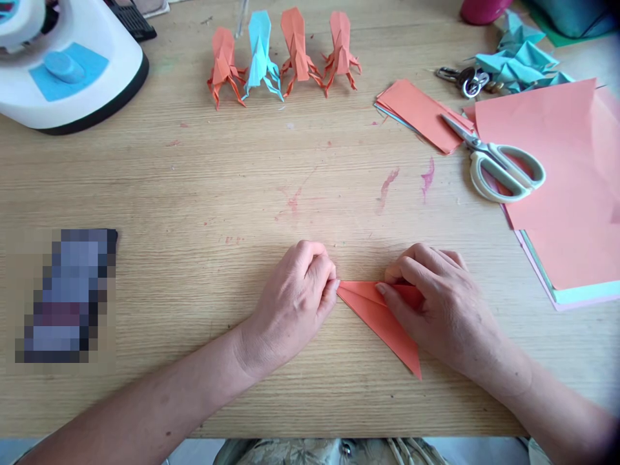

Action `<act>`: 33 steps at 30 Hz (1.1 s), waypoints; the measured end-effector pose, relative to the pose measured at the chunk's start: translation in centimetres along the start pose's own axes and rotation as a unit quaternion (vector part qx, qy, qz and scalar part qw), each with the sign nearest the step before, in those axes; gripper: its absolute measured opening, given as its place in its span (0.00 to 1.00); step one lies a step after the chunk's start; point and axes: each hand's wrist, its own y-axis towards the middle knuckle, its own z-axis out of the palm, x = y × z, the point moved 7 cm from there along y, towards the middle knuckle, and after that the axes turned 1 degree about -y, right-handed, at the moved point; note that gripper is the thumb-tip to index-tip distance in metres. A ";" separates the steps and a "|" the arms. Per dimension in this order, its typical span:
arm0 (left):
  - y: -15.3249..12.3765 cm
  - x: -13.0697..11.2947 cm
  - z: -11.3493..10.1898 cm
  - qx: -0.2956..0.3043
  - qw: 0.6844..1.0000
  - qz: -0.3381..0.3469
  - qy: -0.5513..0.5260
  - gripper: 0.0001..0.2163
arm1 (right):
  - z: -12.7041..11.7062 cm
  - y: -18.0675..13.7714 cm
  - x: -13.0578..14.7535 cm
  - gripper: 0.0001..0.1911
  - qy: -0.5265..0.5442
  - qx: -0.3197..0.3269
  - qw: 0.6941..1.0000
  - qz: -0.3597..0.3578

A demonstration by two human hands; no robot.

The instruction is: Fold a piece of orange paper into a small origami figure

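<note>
A folded orange paper [382, 316] lies near the table's front edge, narrowing to a point on the left and with a lower corner toward me. My left hand [298, 300] pinches its left tip between thumb and curled fingers. On the upper right part of the paper, my right hand [436, 303] is closed, its thumb pressing near a crease and its fingers bent over the top edge. The paper's right end is hidden beneath my right hand.
Folded paper figures, orange [293, 48] and blue [261, 51], stand at the back. At right, scissors [504, 165] rest across orange strips [419, 116] and paper sheets [552, 155]. Behind them are keys [467, 81] and teal folded papers [520, 61]. A phone [68, 297] and white appliance [97, 84] are left.
</note>
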 end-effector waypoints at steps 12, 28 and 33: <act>0.1 0.2 -0.5 -0.025 0.999 -0.012 -0.026 0.06 | 0.0 0.0 -0.1 0.06 0.005 0.000 1.000 0.006; -3.5 -2.8 -0.3 0.002 0.978 0.161 0.134 0.17 | 0.2 0.1 -0.2 0.06 0.008 0.004 1.000 0.003; -3.6 -2.7 -0.1 0.010 0.977 0.153 0.148 0.18 | 0.2 0.1 -0.2 0.06 0.010 0.008 1.000 0.004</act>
